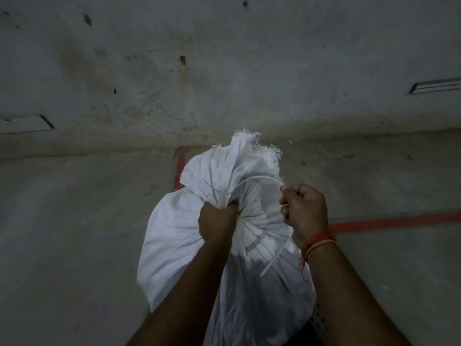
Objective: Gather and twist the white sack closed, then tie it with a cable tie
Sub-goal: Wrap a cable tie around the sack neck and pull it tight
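A full white woven sack [179, 245] stands on the floor below me. Its mouth is gathered into a twisted neck, and the frayed top [237, 158] fans out above. My left hand [217, 221] grips that neck tightly. A thin white cable tie [254, 181] arcs from the neck over to my right hand [305, 211], which holds it in a fist to the right of the sack. The tie's free tail [274, 258] hangs down below that fist across the sack. An orange thread band sits on my right wrist.
The sack stands on a grey concrete floor [74, 245] marked with red painted lines [389, 222]. A stained concrete wall [224, 71] rises just behind the sack. A perforated metal piece [318, 323] shows at the sack's lower right.
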Available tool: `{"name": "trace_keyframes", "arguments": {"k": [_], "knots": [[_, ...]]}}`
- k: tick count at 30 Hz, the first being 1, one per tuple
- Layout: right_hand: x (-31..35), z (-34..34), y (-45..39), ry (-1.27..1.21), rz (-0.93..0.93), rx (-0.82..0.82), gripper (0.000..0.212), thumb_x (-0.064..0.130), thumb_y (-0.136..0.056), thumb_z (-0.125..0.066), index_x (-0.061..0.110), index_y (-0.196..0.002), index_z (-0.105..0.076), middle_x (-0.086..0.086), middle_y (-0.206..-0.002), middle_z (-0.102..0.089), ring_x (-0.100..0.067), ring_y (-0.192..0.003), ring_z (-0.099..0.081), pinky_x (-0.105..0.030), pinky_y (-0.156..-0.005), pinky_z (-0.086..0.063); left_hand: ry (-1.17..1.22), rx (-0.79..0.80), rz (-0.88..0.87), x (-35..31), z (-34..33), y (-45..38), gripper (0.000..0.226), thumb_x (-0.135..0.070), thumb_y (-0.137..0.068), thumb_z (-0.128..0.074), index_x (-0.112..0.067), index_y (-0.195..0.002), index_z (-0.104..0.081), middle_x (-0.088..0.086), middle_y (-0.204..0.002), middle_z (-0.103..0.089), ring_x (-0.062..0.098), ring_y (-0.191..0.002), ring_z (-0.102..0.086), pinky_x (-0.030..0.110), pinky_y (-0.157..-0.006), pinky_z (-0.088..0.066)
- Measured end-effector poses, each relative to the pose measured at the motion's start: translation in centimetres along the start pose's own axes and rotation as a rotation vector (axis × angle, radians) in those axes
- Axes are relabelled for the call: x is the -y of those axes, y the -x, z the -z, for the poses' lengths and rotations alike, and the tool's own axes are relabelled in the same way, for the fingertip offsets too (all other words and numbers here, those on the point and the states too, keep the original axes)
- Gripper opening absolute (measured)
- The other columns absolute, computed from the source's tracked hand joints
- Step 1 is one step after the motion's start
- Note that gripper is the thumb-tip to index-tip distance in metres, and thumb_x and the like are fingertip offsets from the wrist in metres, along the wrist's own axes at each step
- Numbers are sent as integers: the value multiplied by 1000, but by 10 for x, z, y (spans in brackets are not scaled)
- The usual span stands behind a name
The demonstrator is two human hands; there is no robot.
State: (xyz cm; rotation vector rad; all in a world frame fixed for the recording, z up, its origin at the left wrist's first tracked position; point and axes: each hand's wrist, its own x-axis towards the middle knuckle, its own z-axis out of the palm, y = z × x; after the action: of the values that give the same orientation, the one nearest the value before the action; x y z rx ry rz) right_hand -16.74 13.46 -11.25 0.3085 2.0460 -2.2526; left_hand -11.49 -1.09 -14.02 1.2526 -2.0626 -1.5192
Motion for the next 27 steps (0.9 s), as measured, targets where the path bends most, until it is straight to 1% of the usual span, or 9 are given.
{"name": "trace_keyframes", "arguments": {"k": [4, 7, 9, 12, 15, 18, 21, 24, 27], "knots": [[-2, 9, -8, 29, -97, -85, 20, 7, -87, -60, 7, -67, -62, -7, -56, -53, -12, -38, -42, -18, -38, -31, 437, 39, 92, 1, 2, -5, 68, -36, -70, -83, -7, -128, -63, 7, -125, -70, 27, -116, -64, 47, -106, -50], [-5, 15, -14, 44, -144, -221, 27, 3, -84, -54, 9, -58, -58, -8, -51, -49, -18, -37, -41, -18, -38, -30, 598, 35, 141, 1, -1, -7, 51, -16, -82, -78, 0, -129, -62, 10, -130, -67, 25, -118, -63, 42, -109, -48], [-9, 19, -17, 73, -151, -319, 26, 6, -77, -49, 9, -53, -58, -10, -43, -51, -21, -37, -45, -25, -42, -35, 689, 51, 167, 0, 0, -6, 56, -19, -76, -82, 4, -124, -65, 10, -129, -68, 23, -117, -64, 41, -108, -49], [-13, 18, -19, 48, -96, -403, 29, 11, -77, -43, 9, -52, -57, -3, -36, -53, -25, -39, -56, -33, -52, -43, 718, 64, 172, 6, 1, -7, 36, -22, -73, -84, -3, -103, -76, 8, -118, -74, 23, -111, -69, 46, -107, -50], [-13, 6, -18, -22, -64, -461, 24, 13, -86, -43, 7, -70, -60, 0, -42, -56, -23, -40, -63, -31, -51, -45, 707, 112, 120, 9, 1, -6, 12, -26, -80, -81, -14, -81, -81, 4, -105, -78, 23, -107, -71, 49, -106, -50], [-13, -11, -14, -25, -61, -441, 19, 11, -91, -46, 2, -87, -62, -7, -59, -64, -15, -37, -63, -21, -40, -42, 731, 180, 70, 7, 7, -1, 23, -29, -76, -85, -14, -93, -79, 4, -109, -78, 23, -110, -71, 50, -105, -51], [-18, -30, -8, 78, 11, -374, 18, 17, -88, -50, 10, -80, -64, -8, -68, -70, -18, -41, -67, -26, -42, -50, 689, 297, -3, 5, 18, 5, 65, -39, -64, -91, -9, -118, -70, 8, -122, -73, 26, -117, -68, 50, -105, -50], [-31, -40, -13, 210, 46, -244, 15, 34, -74, -51, 25, -72, -63, -2, -65, -71, -28, -56, -69, -45, -59, -60, 600, 365, -71, 7, 31, 5, 63, -31, -74, -86, -6, -127, -64, 10, -123, -72, 25, -115, -69, 44, -99, -55], [-37, -48, -14, 300, 71, -79, 17, 38, -67, -56, 27, -65, -68, -1, -62, -71, -30, -62, -70, -46, -64, -60, 412, 422, -237, 7, 42, 0, 52, -31, -80, -81, -6, -123, -67, 6, -116, -75, 21, -114, -69, 27, -89, -58]]}}
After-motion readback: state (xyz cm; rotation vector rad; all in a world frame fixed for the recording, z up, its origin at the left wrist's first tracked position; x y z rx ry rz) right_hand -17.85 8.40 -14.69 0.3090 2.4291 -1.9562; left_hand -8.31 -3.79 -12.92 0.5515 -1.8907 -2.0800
